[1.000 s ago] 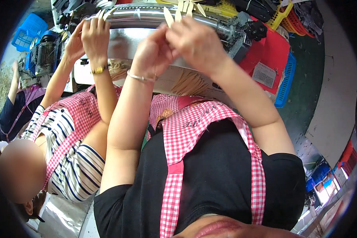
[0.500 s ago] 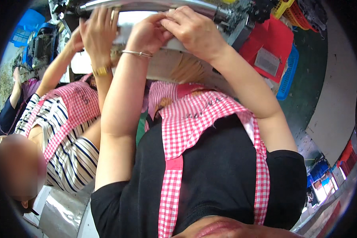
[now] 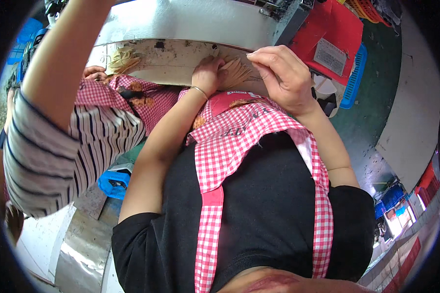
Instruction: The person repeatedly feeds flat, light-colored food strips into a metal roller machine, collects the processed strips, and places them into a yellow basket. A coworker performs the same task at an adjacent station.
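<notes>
**Pale wooden sticks being gathered at the metal bench**

Steel is what we work against: a curved metal bench (image 3: 181,22) with a paler, stained ledge (image 3: 171,61) below it, and the wood lies on that ledge. Going from the left, we see a co-worker's arm (image 3: 58,63) in a striped sleeve reaching up past the bench, and just beyond it 1 loose heap of pale sticks (image 3: 123,59) lying unattended on the ledge.

Next comes our left hand (image 3: 208,73), bangle at the wrist, closed around the base of a fanned bundle of sticks (image 3: 234,72), which rests on the ledge. Our right hand (image 3: 281,75) sits just beside it, thumb and forefinger pinched together near the tips of the fan; whether they hold a single stick, we cannot tell.

We judge the job to be midway: 1 bundle is in hand and being sorted or squared, the other heap is not yet touched, and no finished pile shows.

To the right stand a red crate (image 3: 335,34) and a blue basket (image 3: 354,78), then a dark green floor (image 3: 362,132) and a pale wall panel (image 3: 415,117). Blue and red crates are stacked at the far lower right.
</notes>
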### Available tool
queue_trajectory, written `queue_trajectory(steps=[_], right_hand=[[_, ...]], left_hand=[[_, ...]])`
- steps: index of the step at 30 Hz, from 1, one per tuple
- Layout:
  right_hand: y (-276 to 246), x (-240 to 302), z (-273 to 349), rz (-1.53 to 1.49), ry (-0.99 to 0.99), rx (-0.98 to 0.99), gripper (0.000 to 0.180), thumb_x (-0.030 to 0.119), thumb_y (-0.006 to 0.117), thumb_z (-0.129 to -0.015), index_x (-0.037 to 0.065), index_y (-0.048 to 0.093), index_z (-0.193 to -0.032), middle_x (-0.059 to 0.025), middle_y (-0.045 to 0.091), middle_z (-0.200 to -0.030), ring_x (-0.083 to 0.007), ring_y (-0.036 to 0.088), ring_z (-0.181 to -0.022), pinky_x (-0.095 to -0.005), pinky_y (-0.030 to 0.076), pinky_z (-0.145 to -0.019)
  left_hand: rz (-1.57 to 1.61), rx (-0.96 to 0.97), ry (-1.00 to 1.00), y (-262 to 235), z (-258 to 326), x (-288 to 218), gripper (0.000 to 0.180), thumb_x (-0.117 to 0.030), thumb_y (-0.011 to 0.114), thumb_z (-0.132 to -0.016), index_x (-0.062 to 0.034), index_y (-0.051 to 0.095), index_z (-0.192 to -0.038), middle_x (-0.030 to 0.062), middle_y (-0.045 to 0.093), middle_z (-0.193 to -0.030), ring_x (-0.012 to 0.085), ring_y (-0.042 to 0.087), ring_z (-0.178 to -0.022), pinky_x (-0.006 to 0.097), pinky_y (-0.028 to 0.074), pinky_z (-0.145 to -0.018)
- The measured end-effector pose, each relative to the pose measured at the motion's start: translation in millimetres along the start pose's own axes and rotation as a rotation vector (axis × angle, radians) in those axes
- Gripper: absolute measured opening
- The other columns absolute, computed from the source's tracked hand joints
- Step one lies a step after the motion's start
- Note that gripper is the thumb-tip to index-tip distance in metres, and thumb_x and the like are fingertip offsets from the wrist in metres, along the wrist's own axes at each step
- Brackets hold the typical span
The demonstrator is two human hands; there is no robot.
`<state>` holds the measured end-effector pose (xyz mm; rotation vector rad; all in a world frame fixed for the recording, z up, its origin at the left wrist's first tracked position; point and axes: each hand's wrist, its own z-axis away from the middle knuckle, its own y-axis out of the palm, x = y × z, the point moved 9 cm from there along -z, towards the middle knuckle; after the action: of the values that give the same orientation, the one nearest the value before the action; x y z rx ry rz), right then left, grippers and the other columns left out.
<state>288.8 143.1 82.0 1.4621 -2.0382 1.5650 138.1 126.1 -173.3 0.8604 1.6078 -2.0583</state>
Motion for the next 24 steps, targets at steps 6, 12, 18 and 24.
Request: queue_trajectory(steps=[6, 12, 18, 24], right_hand=[[8, -7, 21, -0.132, 0.107, 0.078, 0.017, 0.001, 0.071, -0.081, 0.004, 0.068, -0.098, -0.0114, 0.067, -0.09, -0.0285, 0.068, -0.083, -0.035, 0.055, -0.072], [28, -18, 27, -0.132, 0.14, 0.178, 0.014, 0.003, 0.069, -0.084, 0.004, 0.068, -0.098, -0.0122, 0.068, -0.088, -0.0286, 0.069, -0.08, -0.0355, 0.056, -0.07], [12, -16, 11, -0.135, 0.115, 0.102, 0.014, 0.002, 0.07, -0.084, 0.003, 0.068, -0.098, -0.0132, 0.068, -0.086, -0.0294, 0.069, -0.08, -0.0358, 0.056, -0.071], [12, -23, 10, -0.189, 0.216, 0.124, 0.013, 0.002, 0.069, -0.086, 0.002, 0.067, -0.099, -0.0138, 0.068, -0.088, -0.0304, 0.069, -0.08, -0.0361, 0.055, -0.071]], left_hand=[[0.101, -0.035, 0.029, -3, 12, 2, 0.019, -0.019, 0.067, -0.085, -0.0082, 0.063, -0.1, 0.0189, 0.066, -0.097, 0.0392, 0.064, -0.09, 0.048, 0.052, -0.079], [0.143, -0.009, 0.053, 11, 6, 4, 0.028, -0.022, 0.068, -0.086, -0.0093, 0.062, -0.111, 0.0201, 0.065, -0.105, 0.0398, 0.064, -0.096, 0.049, 0.052, -0.082], [0.035, 0.025, 0.12, 19, 2, -15, 0.025, -0.021, 0.07, -0.088, -0.0058, 0.065, -0.107, 0.0184, 0.068, -0.094, 0.0405, 0.066, -0.084, 0.045, 0.053, -0.075], [0.372, 0.038, -0.055, -21, 13, -10, 0.025, -0.02, 0.076, -0.084, -0.0016, 0.068, -0.099, 0.0119, 0.07, -0.09, 0.0209, 0.067, -0.074, 0.034, 0.053, -0.069]])
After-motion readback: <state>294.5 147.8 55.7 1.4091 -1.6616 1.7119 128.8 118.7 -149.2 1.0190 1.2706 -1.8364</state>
